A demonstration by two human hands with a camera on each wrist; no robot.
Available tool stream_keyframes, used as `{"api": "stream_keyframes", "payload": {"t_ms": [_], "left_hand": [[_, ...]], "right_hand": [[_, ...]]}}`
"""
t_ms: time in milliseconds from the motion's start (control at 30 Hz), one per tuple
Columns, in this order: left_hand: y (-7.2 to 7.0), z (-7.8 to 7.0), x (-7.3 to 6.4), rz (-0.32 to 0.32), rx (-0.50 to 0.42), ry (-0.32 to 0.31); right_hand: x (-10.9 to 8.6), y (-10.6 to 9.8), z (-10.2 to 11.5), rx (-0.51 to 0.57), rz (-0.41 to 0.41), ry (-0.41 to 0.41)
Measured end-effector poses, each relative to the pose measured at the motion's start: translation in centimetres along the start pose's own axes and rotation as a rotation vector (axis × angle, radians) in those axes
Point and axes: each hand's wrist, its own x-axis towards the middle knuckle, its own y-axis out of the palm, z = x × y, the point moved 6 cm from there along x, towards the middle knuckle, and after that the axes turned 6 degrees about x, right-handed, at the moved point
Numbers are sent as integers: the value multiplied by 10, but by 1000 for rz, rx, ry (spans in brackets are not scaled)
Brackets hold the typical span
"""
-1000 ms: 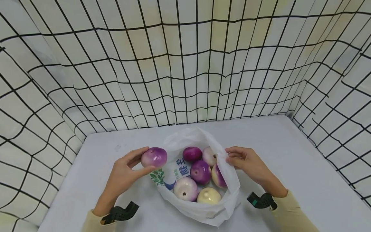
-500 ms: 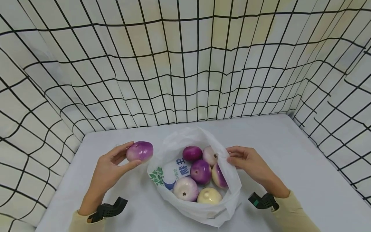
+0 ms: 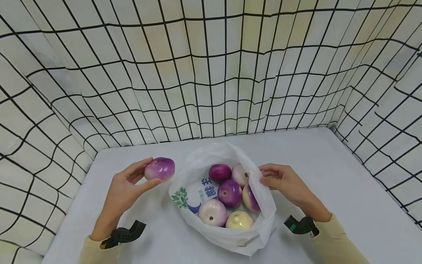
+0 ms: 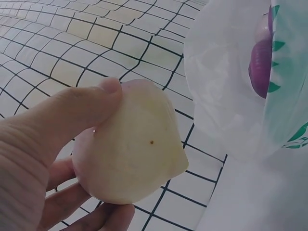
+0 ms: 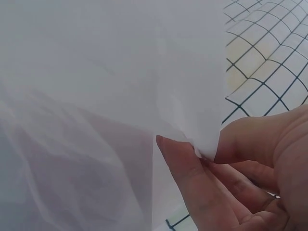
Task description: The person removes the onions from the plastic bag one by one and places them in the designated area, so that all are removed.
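My left hand (image 3: 123,189) grips a purple-and-white turnip (image 3: 159,168) between thumb and fingers, raised to the left of a white plastic bag (image 3: 227,238). The left wrist view shows the turnip's pale underside (image 4: 139,144) with a small brown spot. With thumb and fingertips, my right hand (image 3: 288,183) pinches the bag's right rim and holds its mouth open. Several more turnips lie inside: a dark purple one (image 3: 229,193), a whitish one (image 3: 212,213) and a cream one (image 3: 239,220) among them. In the right wrist view the bag film (image 5: 110,57) hides the contents.
A white-covered table (image 3: 329,165) carries the bag near its middle. Black grid netting (image 3: 211,73) over pale sheeting stands along the back and both sides. Printed leaves and lettering (image 3: 179,198) mark the bag's left part.
My left hand has moved left with the turnip, from above the bag's left rim to clear of it. The right hand keeps its pinch on the rim. The view has tilted slightly.
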Motion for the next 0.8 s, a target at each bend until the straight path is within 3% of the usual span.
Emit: {"api": "stream_keyframes", "payload": {"t_ms": [800], "left_hand": [[-4,41,8,-14,84,-153]], "right_hand": [[-1,-2,3,27,31,-32]]}}
